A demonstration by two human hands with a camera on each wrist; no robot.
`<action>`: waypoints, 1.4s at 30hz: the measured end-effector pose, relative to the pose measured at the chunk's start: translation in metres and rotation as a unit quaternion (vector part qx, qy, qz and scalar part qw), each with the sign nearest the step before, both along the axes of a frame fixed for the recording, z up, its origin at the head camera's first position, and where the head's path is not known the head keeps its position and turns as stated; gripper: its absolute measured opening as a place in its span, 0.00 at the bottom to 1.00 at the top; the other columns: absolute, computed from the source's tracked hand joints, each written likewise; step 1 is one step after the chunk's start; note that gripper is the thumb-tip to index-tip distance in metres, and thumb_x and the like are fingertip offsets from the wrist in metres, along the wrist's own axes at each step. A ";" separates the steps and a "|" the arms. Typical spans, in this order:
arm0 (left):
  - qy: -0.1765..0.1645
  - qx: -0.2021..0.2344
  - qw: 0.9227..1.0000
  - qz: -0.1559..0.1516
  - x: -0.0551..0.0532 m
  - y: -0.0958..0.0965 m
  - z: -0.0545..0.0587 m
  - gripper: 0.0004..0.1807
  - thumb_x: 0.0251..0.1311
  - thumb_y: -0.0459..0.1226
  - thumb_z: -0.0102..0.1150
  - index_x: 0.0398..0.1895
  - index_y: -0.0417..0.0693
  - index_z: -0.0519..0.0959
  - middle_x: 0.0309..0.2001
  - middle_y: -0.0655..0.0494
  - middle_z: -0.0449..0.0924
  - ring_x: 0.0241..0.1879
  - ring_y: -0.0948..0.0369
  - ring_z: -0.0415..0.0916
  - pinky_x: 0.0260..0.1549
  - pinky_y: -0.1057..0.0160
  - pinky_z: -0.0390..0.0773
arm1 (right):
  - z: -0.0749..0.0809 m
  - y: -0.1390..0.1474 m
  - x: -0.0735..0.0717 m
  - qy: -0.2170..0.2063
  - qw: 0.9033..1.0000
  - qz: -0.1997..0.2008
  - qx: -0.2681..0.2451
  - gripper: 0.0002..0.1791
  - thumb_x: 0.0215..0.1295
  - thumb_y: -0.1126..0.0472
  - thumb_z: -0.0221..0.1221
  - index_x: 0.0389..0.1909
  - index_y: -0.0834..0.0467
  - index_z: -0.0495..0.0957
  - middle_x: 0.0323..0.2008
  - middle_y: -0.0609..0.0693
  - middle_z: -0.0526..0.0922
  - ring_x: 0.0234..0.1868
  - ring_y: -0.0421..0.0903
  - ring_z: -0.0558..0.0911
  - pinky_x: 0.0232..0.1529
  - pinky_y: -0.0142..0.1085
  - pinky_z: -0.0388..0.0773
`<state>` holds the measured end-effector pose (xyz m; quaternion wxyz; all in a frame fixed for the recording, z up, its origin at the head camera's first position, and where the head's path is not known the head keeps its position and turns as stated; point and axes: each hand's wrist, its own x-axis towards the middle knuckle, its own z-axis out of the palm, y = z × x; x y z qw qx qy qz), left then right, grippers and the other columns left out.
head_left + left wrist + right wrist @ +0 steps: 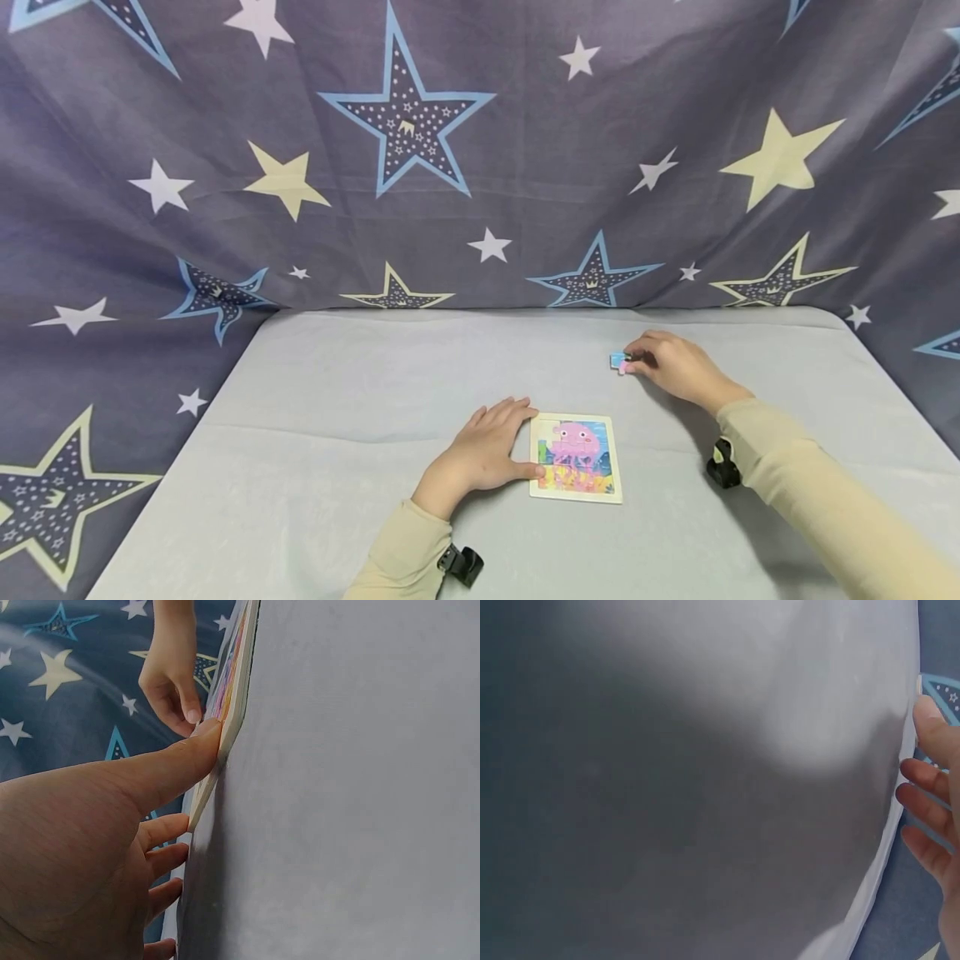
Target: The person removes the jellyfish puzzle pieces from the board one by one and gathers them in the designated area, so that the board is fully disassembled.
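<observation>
A square jigsaw puzzle point(573, 457) in a pale frame lies flat on the table, showing a pink jellyfish over yellow and blue. Its upper left corner shows a bare pale patch. My left hand point(483, 446) rests at the puzzle's left side, thumb on the frame's edge and the other fingers stretched out toward the upper left corner. In the left wrist view, that thumb point(180, 757) lies on the frame's rim. Farther back and right, my right hand point(678, 367) pinches a small blue and pink puzzle piece point(618, 362) between thumb and fingers.
A light grey cloth covers the table point(337, 375). Behind it and at the sides hangs a dark curtain point(487, 167) with star prints. Each wrist carries a black camera, one on the left point(461, 565) and one on the right point(723, 467).
</observation>
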<state>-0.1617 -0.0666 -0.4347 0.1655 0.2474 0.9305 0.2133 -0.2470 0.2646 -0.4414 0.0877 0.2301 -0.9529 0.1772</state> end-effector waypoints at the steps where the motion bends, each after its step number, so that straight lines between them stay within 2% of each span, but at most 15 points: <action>1: 0.000 -0.004 1.000 -0.001 0.000 0.000 0.000 0.44 0.63 0.56 0.68 0.78 0.49 0.64 0.82 0.51 0.55 0.82 0.50 0.50 0.81 0.41 0.47 | 0.000 0.000 -0.001 -0.002 1.000 -0.002 0.001 0.15 0.64 0.59 0.71 0.48 0.62 0.86 0.42 0.56 0.87 0.42 0.54 0.86 0.47 0.56 0.84; 8: -0.003 0.002 1.000 0.002 0.001 0.000 0.001 0.44 0.63 0.56 0.68 0.78 0.49 0.64 0.82 0.52 0.56 0.82 0.51 0.50 0.81 0.42 0.47 | 0.000 0.002 -0.007 -0.013 1.000 -0.008 0.010 0.15 0.65 0.58 0.71 0.49 0.61 0.86 0.42 0.55 0.86 0.40 0.51 0.84 0.46 0.55 0.84; 16: 0.001 -0.002 1.000 0.002 -0.001 0.001 -0.003 0.44 0.63 0.56 0.68 0.78 0.51 0.63 0.82 0.53 0.56 0.82 0.52 0.50 0.81 0.43 0.46 | -0.001 0.001 -0.009 -0.009 1.000 0.006 0.023 0.15 0.65 0.58 0.71 0.49 0.61 0.87 0.41 0.54 0.84 0.37 0.49 0.82 0.42 0.52 0.83; 23: 0.004 -0.002 1.000 0.002 -0.001 0.001 -0.001 0.45 0.63 0.56 0.68 0.78 0.50 0.63 0.82 0.53 0.56 0.82 0.52 0.50 0.81 0.43 0.47 | -0.001 0.001 -0.008 -0.015 1.000 0.005 0.024 0.18 0.66 0.59 0.70 0.54 0.61 0.84 0.37 0.51 0.81 0.34 0.45 0.78 0.37 0.48 0.80; 27: 0.001 -0.002 1.000 0.002 -0.001 0.001 -0.001 0.44 0.63 0.56 0.68 0.78 0.50 0.64 0.82 0.53 0.56 0.82 0.52 0.50 0.81 0.43 0.47 | 0.002 0.002 -0.003 -0.019 0.999 0.007 0.025 0.19 0.66 0.58 0.70 0.55 0.61 0.83 0.40 0.53 0.83 0.38 0.48 0.81 0.42 0.52 0.83; 30: 0.000 -0.002 1.000 0.002 -0.001 0.001 -0.002 0.44 0.63 0.55 0.68 0.78 0.50 0.64 0.82 0.53 0.56 0.82 0.52 0.50 0.81 0.43 0.47 | 0.005 0.001 0.004 -0.029 0.999 -0.001 0.021 0.20 0.67 0.57 0.69 0.57 0.62 0.83 0.48 0.58 0.85 0.47 0.56 0.84 0.52 0.58 0.83; 33: 0.000 -0.003 1.000 0.002 -0.001 0.001 -0.002 0.44 0.63 0.56 0.68 0.78 0.50 0.64 0.82 0.53 0.56 0.82 0.52 0.50 0.81 0.43 0.47 | 0.008 -0.003 0.011 -0.046 0.999 -0.008 -0.001 0.21 0.69 0.56 0.67 0.58 0.62 0.82 0.53 0.61 0.85 0.55 0.62 0.83 0.59 0.63 0.79; 37: 0.000 -0.007 1.000 0.000 0.000 0.001 -0.001 0.44 0.64 0.56 0.67 0.78 0.50 0.63 0.83 0.52 0.55 0.82 0.51 0.49 0.81 0.42 0.47 | 0.010 -0.012 0.022 -0.062 0.997 0.005 -0.041 0.20 0.69 0.58 0.67 0.58 0.61 0.82 0.54 0.60 0.85 0.56 0.62 0.84 0.61 0.62 0.78; 42: 0.001 -0.006 1.000 -0.001 0.001 0.000 0.000 0.44 0.63 0.56 0.67 0.78 0.49 0.63 0.82 0.52 0.55 0.82 0.51 0.49 0.81 0.42 0.47 | 0.009 -0.026 0.035 -0.062 0.996 0.040 -0.059 0.18 0.68 0.60 0.67 0.57 0.58 0.83 0.55 0.58 0.86 0.57 0.61 0.84 0.64 0.62 0.77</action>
